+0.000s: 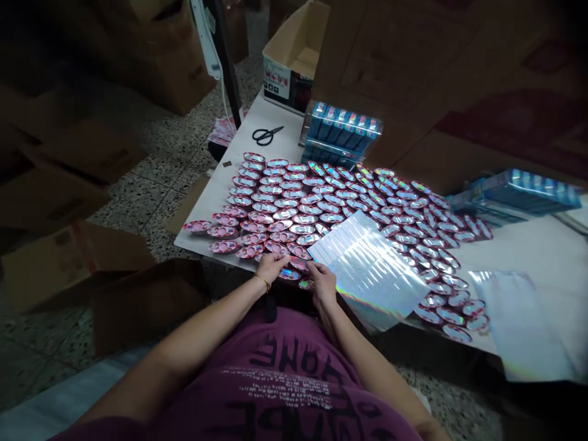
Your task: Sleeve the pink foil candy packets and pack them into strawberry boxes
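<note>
In the head view, the left hand and right hand each have the grip closed, apparently pinching opposite ends of a small pink-red oval piece near the white flat surface's front edge; light, even pressure at the rims should avoid creasing; the right wrist should clear the shiny translucent plastic sheet beside it.
</note>
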A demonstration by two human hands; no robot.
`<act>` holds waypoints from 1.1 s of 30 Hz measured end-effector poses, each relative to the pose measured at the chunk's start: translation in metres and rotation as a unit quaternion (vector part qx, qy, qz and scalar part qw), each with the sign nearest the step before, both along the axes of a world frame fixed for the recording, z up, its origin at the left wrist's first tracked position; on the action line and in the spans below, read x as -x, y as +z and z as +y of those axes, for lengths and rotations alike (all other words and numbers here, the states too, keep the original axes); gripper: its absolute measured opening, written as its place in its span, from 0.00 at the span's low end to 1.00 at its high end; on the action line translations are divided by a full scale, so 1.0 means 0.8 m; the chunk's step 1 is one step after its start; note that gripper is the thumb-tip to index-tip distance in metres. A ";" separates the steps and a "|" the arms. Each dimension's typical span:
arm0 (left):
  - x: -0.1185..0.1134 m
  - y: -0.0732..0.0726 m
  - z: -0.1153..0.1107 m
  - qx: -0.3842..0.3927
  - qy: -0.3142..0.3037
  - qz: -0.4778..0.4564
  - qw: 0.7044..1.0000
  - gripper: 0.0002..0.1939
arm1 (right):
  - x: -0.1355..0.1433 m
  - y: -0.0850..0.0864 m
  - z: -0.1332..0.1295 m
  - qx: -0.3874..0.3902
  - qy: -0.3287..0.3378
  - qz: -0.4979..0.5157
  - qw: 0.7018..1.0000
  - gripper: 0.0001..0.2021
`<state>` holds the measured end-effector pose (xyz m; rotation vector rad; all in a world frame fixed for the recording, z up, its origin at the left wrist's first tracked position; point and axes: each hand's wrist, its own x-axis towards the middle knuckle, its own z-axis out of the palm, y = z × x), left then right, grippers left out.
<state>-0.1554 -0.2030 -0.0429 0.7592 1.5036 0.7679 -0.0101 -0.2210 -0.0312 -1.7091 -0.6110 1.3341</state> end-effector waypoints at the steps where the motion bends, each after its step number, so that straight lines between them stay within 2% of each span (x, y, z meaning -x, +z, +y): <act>1: -0.001 -0.004 0.003 -0.014 -0.023 0.045 0.999 0.13 | 0.000 -0.007 -0.002 -0.007 -0.004 -0.043 0.999 0.14; 4: -0.008 -0.013 0.007 -0.075 -0.095 0.175 0.977 0.11 | -0.004 -0.023 -0.011 -0.019 0.002 -0.172 0.985 0.15; 8: -0.020 -0.015 0.009 -0.138 -0.158 0.283 0.936 0.10 | -0.007 -0.032 -0.019 -0.013 0.031 -0.298 0.954 0.14; 12: -0.026 -0.015 0.013 -0.135 -0.205 0.347 0.905 0.10 | -0.004 -0.035 -0.019 -0.007 0.064 -0.404 0.913 0.12; 16: -0.028 -0.017 0.017 -0.132 -0.238 0.395 0.878 0.10 | -0.001 -0.036 -0.017 -0.009 0.105 -0.461 0.881 0.11; 21: -0.028 -0.013 0.013 -0.123 -0.231 0.417 0.871 0.09 | -0.011 -0.032 -0.021 -0.021 0.142 -0.498 0.855 0.11; 23: -0.026 -0.007 0.007 -0.166 -0.250 0.415 0.859 0.11 | -0.023 -0.027 -0.026 -0.063 0.205 -0.525 0.824 0.11; 25: -0.023 0.000 0.000 -0.208 -0.300 0.421 0.830 0.13 | -0.036 -0.020 -0.028 -0.113 0.306 -0.555 0.765 0.12; 27: -0.019 0.004 -0.004 -0.212 -0.347 0.444 0.799 0.14 | -0.047 -0.015 -0.028 -0.145 0.398 -0.573 0.701 0.17; 29: -0.014 0.007 -0.003 -0.191 -0.359 0.472 0.782 0.14 | -0.054 -0.012 -0.022 -0.160 0.453 -0.577 0.660 0.19; 31: -0.014 0.009 0.005 -0.186 -0.339 0.483 0.786 0.14 | -0.062 -0.010 -0.013 -0.175 0.478 -0.562 0.652 0.19; 33: -0.025 0.012 0.021 -0.213 -0.310 0.470 0.798 0.14 | -0.079 -0.009 0.000 -0.199 0.469 -0.530 0.677 0.17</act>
